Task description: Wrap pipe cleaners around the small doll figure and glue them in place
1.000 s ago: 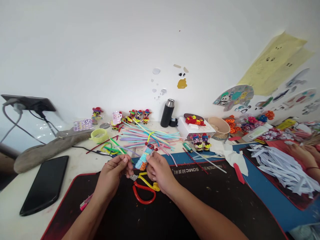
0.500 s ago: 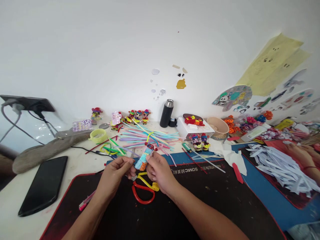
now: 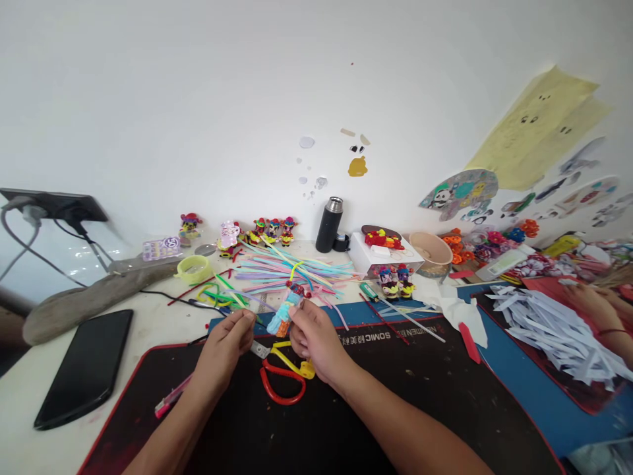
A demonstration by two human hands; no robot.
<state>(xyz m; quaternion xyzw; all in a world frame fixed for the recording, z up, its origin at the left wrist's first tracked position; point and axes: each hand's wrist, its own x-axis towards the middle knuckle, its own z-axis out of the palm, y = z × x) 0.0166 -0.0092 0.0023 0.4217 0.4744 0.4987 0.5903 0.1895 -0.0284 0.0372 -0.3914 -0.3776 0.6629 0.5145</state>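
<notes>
My right hand (image 3: 316, 336) pinches a small fuzzy pipe-cleaner figure (image 3: 283, 315), light blue and orange below with a red and dark top. To the left of it, apart from the figure, my left hand (image 3: 230, 340) is closed with thumb and fingers pressed together. Whatever it may hold is too small to make out. Below the hands lie red-handled scissors (image 3: 291, 398), their metal part (image 3: 260, 349) showing near my left fingers. A yellow strip with a curled end (image 3: 307, 369) lies beside the scissors, under my right hand.
Behind the hands spreads a pile of pastel pipe cleaners (image 3: 301, 267). A black flask (image 3: 329, 227), a white box (image 3: 363, 260) and finished figures (image 3: 274, 231) stand by the wall. A phone (image 3: 86, 366) lies left. At right, another person's hand (image 3: 591, 307) is near white paper strips (image 3: 554, 336).
My left hand has moved left, away from the figure, uncovering more of the scissors' metal part. My right hand still holds the figure in about the same place.
</notes>
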